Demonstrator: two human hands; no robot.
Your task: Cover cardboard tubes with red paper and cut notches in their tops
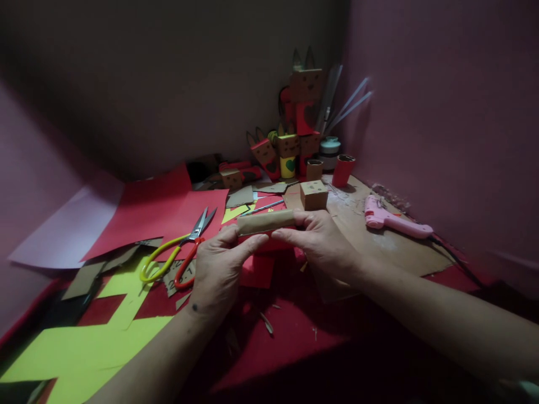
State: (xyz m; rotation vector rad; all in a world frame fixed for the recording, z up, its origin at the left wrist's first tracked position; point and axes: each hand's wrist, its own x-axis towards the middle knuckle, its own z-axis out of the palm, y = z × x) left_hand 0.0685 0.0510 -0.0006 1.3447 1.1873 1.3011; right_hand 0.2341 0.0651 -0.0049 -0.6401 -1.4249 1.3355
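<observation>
Between my two hands I hold a narrow brown cardboard strip (pixel 266 223) level above the red-covered table. My left hand (pixel 221 261) pinches its left end, thumb along the lower edge. At the right end, my right hand (pixel 322 241) grips it with thumb and fingers. A red surface shows just under the strip; whether it is joined to it I cannot tell. Beside my left hand lie scissors (pixel 185 247) with one yellow and one red handle, blades apart. Just beyond my right hand stands a small cardboard box (pixel 314 194) with a face drawn on it.
A pink glue gun (pixel 396 219) with a cord rests on cardboard at the right. Red paper (pixel 160 207) and yellow paper (pixel 84 353) spread over the left. Cardboard animal figures (pixel 288 151), a red tube (pixel 343 171) and a lidded jar (pixel 329 148) stand at the back by the walls.
</observation>
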